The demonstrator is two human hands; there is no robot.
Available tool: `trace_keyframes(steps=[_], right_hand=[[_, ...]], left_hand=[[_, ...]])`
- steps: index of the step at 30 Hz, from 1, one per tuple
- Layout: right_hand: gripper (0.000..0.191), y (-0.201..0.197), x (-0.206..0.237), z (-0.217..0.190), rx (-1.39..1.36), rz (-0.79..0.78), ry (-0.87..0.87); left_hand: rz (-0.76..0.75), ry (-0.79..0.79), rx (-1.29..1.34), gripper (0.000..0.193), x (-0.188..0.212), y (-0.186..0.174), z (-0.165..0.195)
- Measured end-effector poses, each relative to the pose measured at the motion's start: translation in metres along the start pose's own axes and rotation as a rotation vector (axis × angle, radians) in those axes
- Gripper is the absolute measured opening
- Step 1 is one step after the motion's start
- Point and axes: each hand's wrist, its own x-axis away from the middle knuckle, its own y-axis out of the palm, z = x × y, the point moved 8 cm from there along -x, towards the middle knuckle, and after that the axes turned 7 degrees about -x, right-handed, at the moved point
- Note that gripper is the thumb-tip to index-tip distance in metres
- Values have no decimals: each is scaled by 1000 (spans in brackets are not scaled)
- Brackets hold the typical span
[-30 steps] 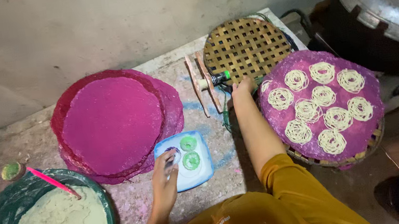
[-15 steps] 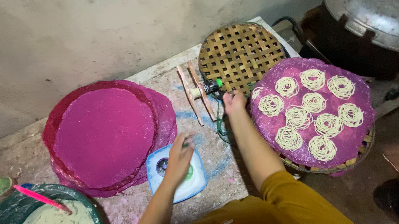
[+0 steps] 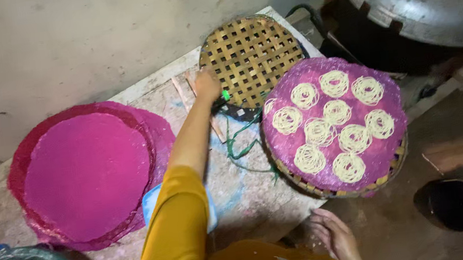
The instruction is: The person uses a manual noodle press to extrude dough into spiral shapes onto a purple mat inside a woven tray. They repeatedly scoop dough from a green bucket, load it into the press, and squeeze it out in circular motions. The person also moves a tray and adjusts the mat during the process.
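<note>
Here the left hand (image 3: 208, 85) seemingly grips the woven tray (image 3: 253, 59) edge; right hand (image 3: 334, 236) hangs released.

Magenta cloth (image 3: 84, 177), tan lattice-woven tray (image 3: 255, 56)

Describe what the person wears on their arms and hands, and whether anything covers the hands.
The left arm has a mustard-yellow sleeve ending near the elbow, with the forearm bare. The left hand is bare, with no glove or visible jewellery. The right hand is bare too; its arm is mostly out of view.
</note>
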Motion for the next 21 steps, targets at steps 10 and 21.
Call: trace_keyframes(steps=[10, 21], right_hand=[[36, -47, -34, -70, -90, 47, -251], [33, -38, -91, -93, -7, 187, -189]], left_hand=[[-203, -584, -20, 52, -22, 22, -40], [-371, -357, -223, 38, -44, 42, -42]])
